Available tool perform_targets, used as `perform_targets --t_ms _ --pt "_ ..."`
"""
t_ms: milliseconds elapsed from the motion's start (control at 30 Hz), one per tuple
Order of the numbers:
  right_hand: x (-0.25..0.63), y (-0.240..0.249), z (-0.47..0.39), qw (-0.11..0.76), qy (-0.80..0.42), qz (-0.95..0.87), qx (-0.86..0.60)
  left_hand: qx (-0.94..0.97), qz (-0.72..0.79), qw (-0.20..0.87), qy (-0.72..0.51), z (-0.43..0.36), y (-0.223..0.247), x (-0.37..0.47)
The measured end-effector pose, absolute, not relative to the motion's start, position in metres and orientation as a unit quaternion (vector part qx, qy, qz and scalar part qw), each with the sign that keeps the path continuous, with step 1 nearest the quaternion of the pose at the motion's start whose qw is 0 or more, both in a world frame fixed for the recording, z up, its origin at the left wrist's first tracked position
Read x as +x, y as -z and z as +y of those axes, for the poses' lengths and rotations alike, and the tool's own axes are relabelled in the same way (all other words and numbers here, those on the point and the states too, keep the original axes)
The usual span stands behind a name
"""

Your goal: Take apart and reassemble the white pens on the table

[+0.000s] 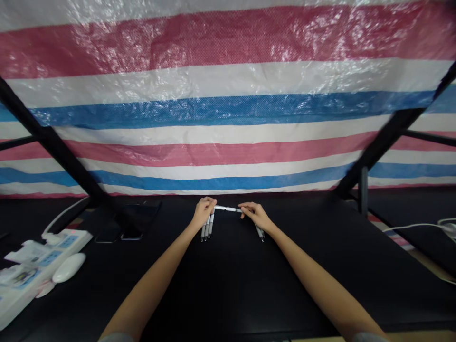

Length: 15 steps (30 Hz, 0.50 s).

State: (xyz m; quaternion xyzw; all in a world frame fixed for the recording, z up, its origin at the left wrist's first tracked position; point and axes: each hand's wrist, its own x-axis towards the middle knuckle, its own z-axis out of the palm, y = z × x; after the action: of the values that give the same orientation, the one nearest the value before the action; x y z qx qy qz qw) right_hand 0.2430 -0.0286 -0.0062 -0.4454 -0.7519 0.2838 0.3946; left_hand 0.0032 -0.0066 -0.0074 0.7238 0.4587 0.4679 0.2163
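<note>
A slim white-and-grey pen (231,209) stretches crosswise between my two hands, with a narrow dark break near its middle. I cannot tell whether it is in one piece. My left hand (204,209) is closed on its left end, thumb and fingers pinched together. The fingers of my right hand (253,213) pinch its other end. Below my left hand several similar pens (207,230) lie side by side on the black table, tips toward me, their far ends hidden. More pens (260,232) stick out from beneath my right hand, mostly covered by it.
At the left lie a white power strip (73,240) with plugs and a white computer mouse (69,267). Dark phone-like devices (131,234) rest near the left black frame bar (76,161). Another bar (377,147) slants at right. A striped plastic sheet (228,154) hangs behind.
</note>
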Motion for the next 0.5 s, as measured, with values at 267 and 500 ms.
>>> perform_targets --t_ms 267,500 --pt "0.2419 0.0071 -0.0298 0.413 -0.310 -0.727 -0.452 0.714 0.467 0.210 -0.477 -0.0065 0.0067 0.0029" --pt "0.2435 0.0054 -0.0281 0.395 -0.231 -0.754 -0.470 0.703 0.478 0.214 -0.482 -0.0066 0.0056 0.0015"
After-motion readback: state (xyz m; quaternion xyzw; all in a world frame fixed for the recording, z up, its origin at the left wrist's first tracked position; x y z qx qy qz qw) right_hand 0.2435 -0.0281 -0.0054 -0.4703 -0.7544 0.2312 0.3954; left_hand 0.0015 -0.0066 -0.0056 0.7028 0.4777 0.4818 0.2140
